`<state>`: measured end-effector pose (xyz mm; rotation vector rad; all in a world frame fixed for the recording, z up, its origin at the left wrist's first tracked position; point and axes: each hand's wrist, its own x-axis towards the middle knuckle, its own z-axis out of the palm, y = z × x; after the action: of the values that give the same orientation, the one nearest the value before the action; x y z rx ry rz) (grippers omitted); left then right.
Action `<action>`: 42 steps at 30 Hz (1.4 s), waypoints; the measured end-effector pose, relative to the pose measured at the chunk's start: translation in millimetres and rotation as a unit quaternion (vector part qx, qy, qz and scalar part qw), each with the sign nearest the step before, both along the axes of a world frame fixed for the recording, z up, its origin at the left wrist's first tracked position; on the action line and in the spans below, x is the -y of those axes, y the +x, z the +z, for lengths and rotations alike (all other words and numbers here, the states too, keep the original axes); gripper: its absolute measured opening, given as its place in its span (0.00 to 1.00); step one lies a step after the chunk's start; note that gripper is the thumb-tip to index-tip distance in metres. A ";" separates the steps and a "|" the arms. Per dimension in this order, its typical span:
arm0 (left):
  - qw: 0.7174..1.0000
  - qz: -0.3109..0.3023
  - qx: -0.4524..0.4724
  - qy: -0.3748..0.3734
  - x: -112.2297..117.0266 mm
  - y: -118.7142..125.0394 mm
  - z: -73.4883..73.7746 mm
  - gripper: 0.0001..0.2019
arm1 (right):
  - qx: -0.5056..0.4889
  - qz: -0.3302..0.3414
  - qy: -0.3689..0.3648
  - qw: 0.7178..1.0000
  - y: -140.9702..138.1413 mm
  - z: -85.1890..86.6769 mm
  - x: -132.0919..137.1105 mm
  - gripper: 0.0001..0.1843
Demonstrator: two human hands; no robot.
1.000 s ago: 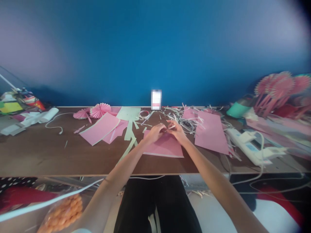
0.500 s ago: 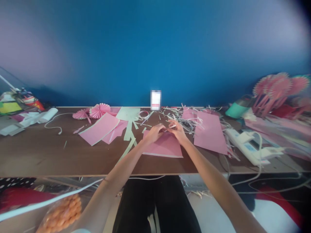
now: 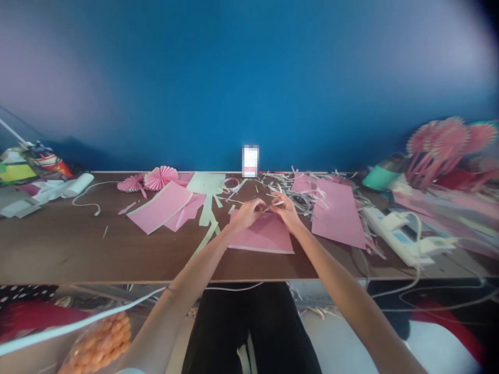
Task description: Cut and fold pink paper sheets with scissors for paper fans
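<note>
A thin paper strip is pinched fingertip to fingertip by the left hand and right hand, just above the pink sheet on the counter. Uneven pressure could crease or tear it, and a slip could lose it among the scraps.

Brown table, total mess. Pink sheet sits mid-table near the front edge, with a long sheet right of it and scraps piled toward the back edge. Left of middle: angled sheets, green paper, fans at the back edge. Power strip toward the right end.
</note>
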<state>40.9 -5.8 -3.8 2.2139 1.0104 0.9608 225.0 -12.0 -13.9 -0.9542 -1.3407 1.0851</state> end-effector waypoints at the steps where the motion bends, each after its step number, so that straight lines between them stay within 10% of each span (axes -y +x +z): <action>1: 1.000 0.005 -0.001 -0.004 0.1 -0.1 0.5 0.11 | -0.002 0.002 -0.003 1.000 -0.1 0.4 0.2 0.26; 42: 0.998 -0.002 -0.052 0.030 1.6 1.8 -0.2 0.01 | 0.000 0.009 -0.029 1.000 -2.0 1.0 2.4 0.26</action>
<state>42.7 -7.3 -4.0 2.3355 1.0361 0.8919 223.0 -14.4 -12.9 -0.9867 -1.3267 1.1438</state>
